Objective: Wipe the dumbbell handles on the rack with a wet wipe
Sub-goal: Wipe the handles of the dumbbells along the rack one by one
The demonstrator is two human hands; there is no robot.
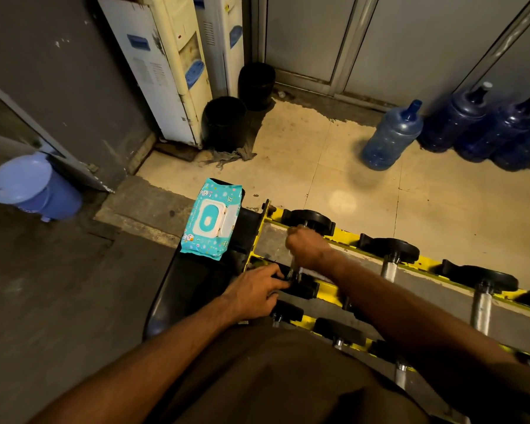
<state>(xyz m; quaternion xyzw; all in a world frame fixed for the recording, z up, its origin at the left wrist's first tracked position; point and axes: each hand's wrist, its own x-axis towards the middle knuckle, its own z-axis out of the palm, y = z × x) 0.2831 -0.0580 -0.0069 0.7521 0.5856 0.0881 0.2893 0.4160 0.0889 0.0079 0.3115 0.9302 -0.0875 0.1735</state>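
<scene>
A yellow rack (343,237) holds several black dumbbells with steel handles. My right hand (306,246) is wrapped round the handle of the leftmost dumbbell (309,220) on the top tier; a wipe in its grip cannot be made out. My left hand (254,290) rests with curled fingers on the near head (300,286) of that same dumbbell. A turquoise wet wipe pack (210,218), lid closed, lies on a black bench (190,280) just left of the rack.
Other dumbbells (392,249) sit to the right along the rack. Blue water jugs (392,136) stand on the tiled floor at the back right. Two black bins (225,123) and water dispensers (166,65) are behind; a blue bin (34,188) is far left.
</scene>
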